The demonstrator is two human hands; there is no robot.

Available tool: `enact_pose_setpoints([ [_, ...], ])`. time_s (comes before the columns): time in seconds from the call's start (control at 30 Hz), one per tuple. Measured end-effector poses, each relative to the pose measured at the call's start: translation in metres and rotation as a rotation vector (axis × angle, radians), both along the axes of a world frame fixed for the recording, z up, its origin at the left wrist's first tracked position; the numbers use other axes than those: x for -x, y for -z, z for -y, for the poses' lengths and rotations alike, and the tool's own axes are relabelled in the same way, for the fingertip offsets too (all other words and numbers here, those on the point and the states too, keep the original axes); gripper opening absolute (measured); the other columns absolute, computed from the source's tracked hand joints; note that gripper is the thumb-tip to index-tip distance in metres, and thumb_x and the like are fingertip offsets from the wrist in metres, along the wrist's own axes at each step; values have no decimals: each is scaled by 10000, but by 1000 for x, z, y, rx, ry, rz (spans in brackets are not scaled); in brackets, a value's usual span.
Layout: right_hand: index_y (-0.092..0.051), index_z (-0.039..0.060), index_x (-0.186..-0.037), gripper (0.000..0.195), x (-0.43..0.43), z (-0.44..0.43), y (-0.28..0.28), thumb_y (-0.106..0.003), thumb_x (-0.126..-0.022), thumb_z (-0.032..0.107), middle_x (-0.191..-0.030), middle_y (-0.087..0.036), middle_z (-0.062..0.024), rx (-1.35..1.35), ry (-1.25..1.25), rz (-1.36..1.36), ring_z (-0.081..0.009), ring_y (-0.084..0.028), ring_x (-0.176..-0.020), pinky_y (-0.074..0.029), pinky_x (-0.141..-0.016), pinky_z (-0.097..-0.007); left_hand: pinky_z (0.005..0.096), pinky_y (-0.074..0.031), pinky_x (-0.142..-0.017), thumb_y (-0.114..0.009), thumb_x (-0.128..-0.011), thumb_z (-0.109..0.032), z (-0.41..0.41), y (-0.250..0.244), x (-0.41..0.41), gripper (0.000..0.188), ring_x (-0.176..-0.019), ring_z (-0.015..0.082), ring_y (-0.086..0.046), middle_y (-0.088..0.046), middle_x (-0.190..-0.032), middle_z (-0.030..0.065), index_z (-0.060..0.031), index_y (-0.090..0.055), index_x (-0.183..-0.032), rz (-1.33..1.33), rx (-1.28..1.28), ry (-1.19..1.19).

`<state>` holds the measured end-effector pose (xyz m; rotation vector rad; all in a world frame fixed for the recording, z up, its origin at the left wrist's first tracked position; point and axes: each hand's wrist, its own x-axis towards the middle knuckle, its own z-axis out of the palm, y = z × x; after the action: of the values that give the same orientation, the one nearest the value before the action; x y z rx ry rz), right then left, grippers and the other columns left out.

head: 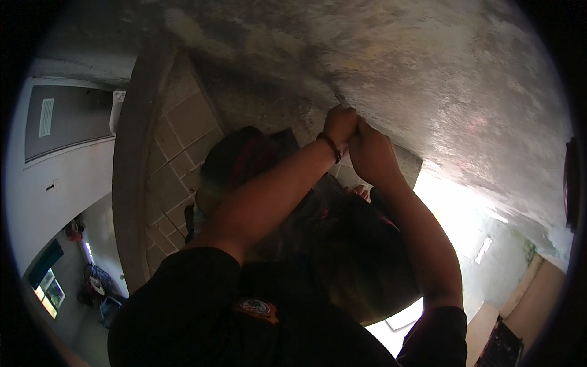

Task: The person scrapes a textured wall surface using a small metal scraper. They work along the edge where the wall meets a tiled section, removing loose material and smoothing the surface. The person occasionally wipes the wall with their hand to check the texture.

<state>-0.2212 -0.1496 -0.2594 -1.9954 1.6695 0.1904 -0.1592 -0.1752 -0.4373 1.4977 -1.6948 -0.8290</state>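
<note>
My left hand [340, 124], with a dark beaded bracelet [331, 147] at the wrist, is closed around a narrow flat-bladed tool [342, 99]. The tool's tip meets the patchy grey plastered wall [412, 87] in front of me. Pressed close against it from the right, my right hand [373, 151] is also closed around the tool's lower part. Its fingertips and most of the handle are hidden behind the two hands. The wall surface is mottled, with paler and darker patches around the blade.
Beige floor tiles [183, 133] lie below, bordered by a dark upright edge [137, 160] at left. A foot [361, 191] shows near the wall base. Farther left are a grey door panel [69, 121] and a window [49, 293]. Bright light enters from an opening [449, 202] at right.
</note>
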Motion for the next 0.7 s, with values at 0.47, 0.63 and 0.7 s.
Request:
enact_pose_setpoints([
  [0.47,-576,18,-1282,377,5,-5,-5,-484,-942,154,-1031,-683,-298,-45,55,41,-488,-639,-1039,-507,-884,-526,453,-523,-815,-637,-855,-272,-1,-7,10,220,-881,384,-681,-682,-806,191,-77,-715,-789,114,-27,112],
  [0.63,-572,-25,-1206,334,13,-6,4,-508,-946,176,-950,-676,-317,69,11,90,-513,-649,-937,-521,-820,-554,472,-514,-789,-625,-868,-286,-5,3,16,257,-845,394,-678,-685,-811,207,-58,-713,-790,87,81,-5],
  [0.7,-563,-21,-1225,347,17,-5,15,-507,-944,174,-969,-680,-313,72,-36,124,-507,-656,-932,-529,-821,-550,469,-526,-774,-642,-852,-258,-3,11,15,234,-828,399,-678,-688,-804,200,-42,-705,-787,81,59,40],
])
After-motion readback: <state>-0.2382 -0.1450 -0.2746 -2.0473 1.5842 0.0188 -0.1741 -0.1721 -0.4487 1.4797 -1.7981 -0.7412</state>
